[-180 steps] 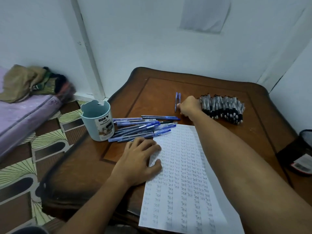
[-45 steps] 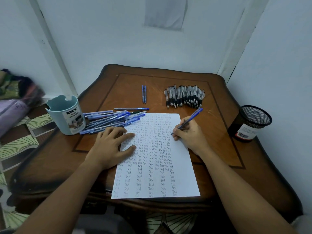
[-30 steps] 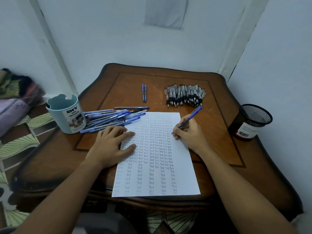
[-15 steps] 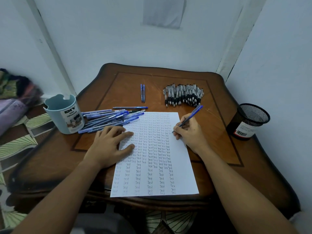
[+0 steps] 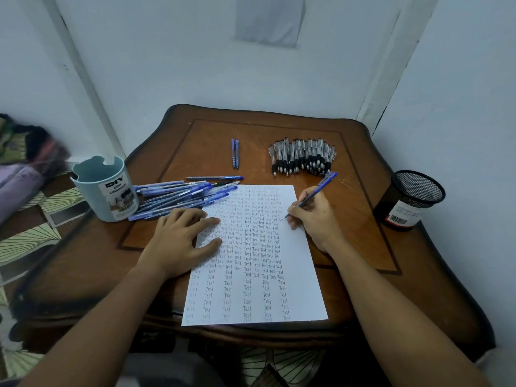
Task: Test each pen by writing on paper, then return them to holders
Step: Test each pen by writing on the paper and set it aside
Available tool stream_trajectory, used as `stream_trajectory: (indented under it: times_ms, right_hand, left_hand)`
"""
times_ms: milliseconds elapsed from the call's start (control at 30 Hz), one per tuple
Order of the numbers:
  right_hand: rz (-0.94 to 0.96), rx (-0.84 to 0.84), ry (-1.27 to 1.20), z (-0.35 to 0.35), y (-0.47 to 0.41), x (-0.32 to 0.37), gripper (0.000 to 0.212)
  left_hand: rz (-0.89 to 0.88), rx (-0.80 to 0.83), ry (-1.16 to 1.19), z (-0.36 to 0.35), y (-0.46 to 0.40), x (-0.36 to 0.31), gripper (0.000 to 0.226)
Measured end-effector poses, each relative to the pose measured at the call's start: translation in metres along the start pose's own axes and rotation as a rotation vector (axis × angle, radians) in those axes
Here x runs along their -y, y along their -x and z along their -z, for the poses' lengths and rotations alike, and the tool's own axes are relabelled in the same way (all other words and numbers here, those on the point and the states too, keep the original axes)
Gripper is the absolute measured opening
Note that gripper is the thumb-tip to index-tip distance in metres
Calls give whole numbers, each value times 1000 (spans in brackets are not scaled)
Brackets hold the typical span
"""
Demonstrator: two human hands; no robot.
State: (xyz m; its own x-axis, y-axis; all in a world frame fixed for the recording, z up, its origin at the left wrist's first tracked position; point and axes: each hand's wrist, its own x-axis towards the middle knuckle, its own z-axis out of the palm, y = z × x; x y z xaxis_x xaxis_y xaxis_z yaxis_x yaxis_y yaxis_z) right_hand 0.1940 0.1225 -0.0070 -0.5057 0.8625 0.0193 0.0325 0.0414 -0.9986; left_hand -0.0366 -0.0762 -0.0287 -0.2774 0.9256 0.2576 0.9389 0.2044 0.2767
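Gripped in the right hand, a blue pen meets paper, pinned by the flat, open left hand; teal organizer and mesh cup contents can't be told.

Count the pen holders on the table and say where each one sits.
2. The light blue desk organizer stands at the table's left edge, beside the heap of blue pens. The black mesh cup stands at the right edge. Neither shows any pens inside.

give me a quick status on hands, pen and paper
Right hand gripping blue pen, tip on paper. Left hand flat, pinning the sheet. Nothing obstructing.
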Motion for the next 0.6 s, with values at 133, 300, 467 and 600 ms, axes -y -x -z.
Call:
stream_trajectory:
  times_ms: [133, 300, 467, 600]
  right_hand:
    - [-76, -31, -150, -2, -1, 7, 26]
    - [-153, -66, -220, 0, -1, 10, 55]
    - [-176, -83, -249, 1, -2, 10, 55]
    - [-189, -93, -249, -1, -2, 12, 54]
  left_hand:
    - [1, 3, -2, 0, 0, 0, 66]
    - [2, 11, -6, 0, -1, 0, 67]
    - [4, 14, -9, 1, -1, -1, 67]
    - [6, 16, -6, 1, -1, -2, 66]
